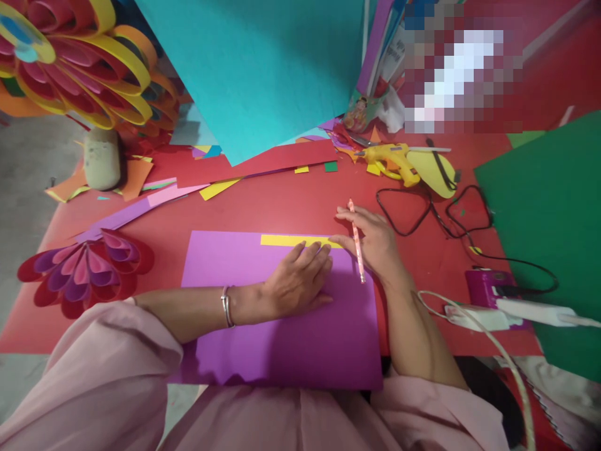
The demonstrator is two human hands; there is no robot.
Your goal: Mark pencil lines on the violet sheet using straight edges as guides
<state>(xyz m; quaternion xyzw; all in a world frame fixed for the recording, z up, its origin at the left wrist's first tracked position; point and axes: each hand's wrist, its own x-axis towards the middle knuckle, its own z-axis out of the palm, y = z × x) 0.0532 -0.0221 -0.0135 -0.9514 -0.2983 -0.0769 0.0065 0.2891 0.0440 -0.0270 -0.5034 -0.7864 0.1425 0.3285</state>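
A sheet of purple paper (pixel 244 351) lies in front of me, its near edge close to my body. Along its far edge rests a yellow paper strip (pixel 282 240). My left hand (pixel 298 279) lies flat on the purple sheet, with its fingertips at the lower edge of the strip. A pink patterned pencil (pixel 357 241) is held in my right hand (pixel 375 244), pointing away from me with its tip off the paper. The thumb of that hand touches the right part of the strip, whose end is hidden.
Left stands a quilled paper flower piece (pixel 87 269); behind it lies a pale computer mouse (pixel 102 160). A yellow glue gun (pixel 397 160) with a looping black cord is at the back right. Near my right forearm are a purple power box (pixel 486 285) and white plugs. Green card (pixel 549 250) borders the right.
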